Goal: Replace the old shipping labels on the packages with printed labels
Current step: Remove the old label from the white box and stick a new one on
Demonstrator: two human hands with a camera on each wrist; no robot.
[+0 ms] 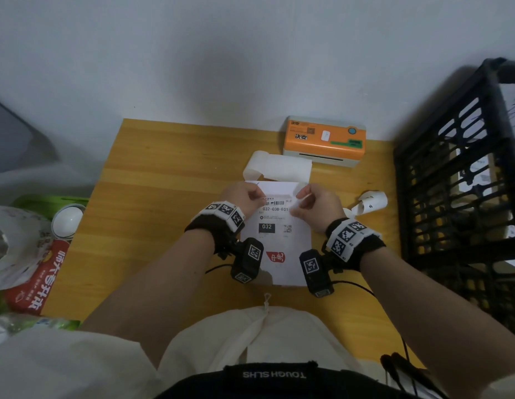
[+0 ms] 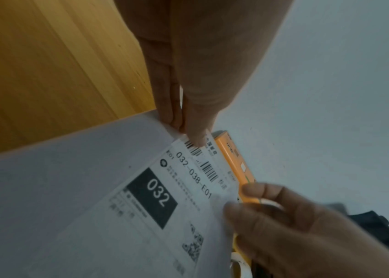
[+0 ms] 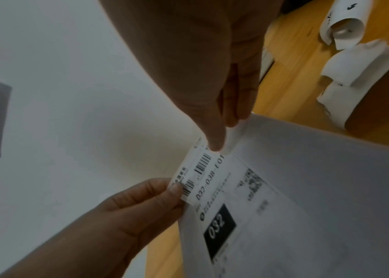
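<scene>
So my left hand (image 1: 241,197) is pinching the top left corner of the shipping label (image 1: 275,218), thumb on the barcode strip. My right hand (image 1: 313,205) has its fingers curled in and pinches the top right corner the same way. In the wrist views the top edge of that label looks lifted off the surface while the lower part with the black "032" block lies flat. It reads 032-038-E01.

The label sits on a white package (image 1: 279,254) lying flat on the wooden table (image 1: 164,174), right in front of me, between my forearms, with a red logo on its near half.

Going outward: just past the package at 12 o'clock there's a curled strip of blank white label paper (image 1: 275,167), and beyond that at about 1 o'clock the orange label printer (image 1: 323,139) against the wall. At 3 o'clock, near my right hand, a couple of curled-up paper scraps (image 1: 370,201). Further out at 3 o'clock stands a black plastic crate (image 1: 457,174). Off the table at 9 o'clock there's a pile of plastic bags (image 1: 23,254) and a white round thing (image 1: 66,221), can't tell what it is.
</scene>
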